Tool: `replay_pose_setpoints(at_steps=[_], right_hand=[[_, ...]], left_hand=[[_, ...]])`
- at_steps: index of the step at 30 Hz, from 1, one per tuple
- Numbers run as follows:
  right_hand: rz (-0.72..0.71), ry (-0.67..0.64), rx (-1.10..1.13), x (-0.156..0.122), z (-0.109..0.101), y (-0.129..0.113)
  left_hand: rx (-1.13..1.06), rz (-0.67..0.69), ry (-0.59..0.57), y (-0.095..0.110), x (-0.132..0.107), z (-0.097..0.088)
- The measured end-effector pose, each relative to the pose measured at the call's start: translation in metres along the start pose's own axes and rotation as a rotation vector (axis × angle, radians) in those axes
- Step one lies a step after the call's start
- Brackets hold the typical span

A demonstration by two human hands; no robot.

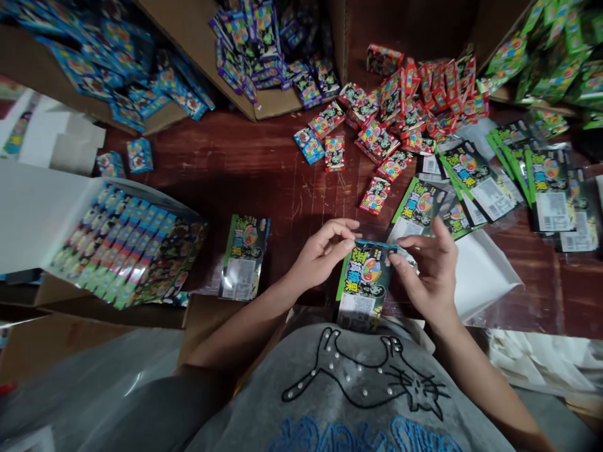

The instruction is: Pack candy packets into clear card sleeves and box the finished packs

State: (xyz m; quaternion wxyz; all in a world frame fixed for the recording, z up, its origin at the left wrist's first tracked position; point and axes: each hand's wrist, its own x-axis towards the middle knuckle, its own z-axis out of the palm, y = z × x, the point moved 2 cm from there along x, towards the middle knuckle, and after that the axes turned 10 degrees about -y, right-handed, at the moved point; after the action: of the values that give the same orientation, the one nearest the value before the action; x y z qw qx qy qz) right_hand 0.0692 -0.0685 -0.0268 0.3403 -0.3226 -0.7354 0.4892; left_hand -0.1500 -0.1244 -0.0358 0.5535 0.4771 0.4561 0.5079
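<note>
Left hand: pinching, thumb against fingers, at the far left corner of a flat, rectangular black-and-green printed packet with a blue far edge

Right hand: pinching, thumb and forefinger at the same packet's far right corner, beside shiny clear film; remaining fingers raised

Placement: packet between the two hands, each at one end of its short far edge; long axis runs from the fingertips back toward the wearer's torso, slanting slightly left; body of the packet hangs nearer the torso than either hand; neither hand clearly closer

Left of the left hand: one similar flat black-and-green packet, lying on the dark red-brown surface; farther left, an open white cardboard box filled with upright multicoloured packs

Beyond the hands: loose small red printed boxes

Beyond the right hand: overlapping black-and-green packets in clear film; just right of it, a white sheet
</note>
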Motion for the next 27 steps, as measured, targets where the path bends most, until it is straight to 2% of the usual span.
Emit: replay_pose_setpoints(at_steps=[4,9,11,15,17,21,27], right_hand=[[0.079,-0.095,0.033,0.002,0.009,-0.005],[0.076,-0.041,0.059,0.009,0.007,-0.011],[0.100,-0.087,0.100,0.012,0.005,-0.011],[0.129,-0.196,0.150,0.018,0.000,-0.014],[0.143,-0.186,0.167,0.021,0.001,-0.019],[0.234,-0.155,0.191,0.029,0.009,-0.025],[0.332,-0.083,0.296,0.038,0.011,-0.019]], left_hand=[[0.037,-0.060,0.046,0.000,-0.001,0.006],[-0.012,-0.127,0.203,-0.001,-0.001,0.007],[-0.039,-0.143,0.178,-0.002,-0.001,0.004],[-0.106,-0.165,0.050,0.001,-0.005,-0.005],[-0.118,-0.174,0.022,0.005,-0.007,-0.007],[-0.013,-0.205,0.040,0.018,-0.004,-0.008],[0.056,-0.211,0.014,0.031,0.005,-0.014]])
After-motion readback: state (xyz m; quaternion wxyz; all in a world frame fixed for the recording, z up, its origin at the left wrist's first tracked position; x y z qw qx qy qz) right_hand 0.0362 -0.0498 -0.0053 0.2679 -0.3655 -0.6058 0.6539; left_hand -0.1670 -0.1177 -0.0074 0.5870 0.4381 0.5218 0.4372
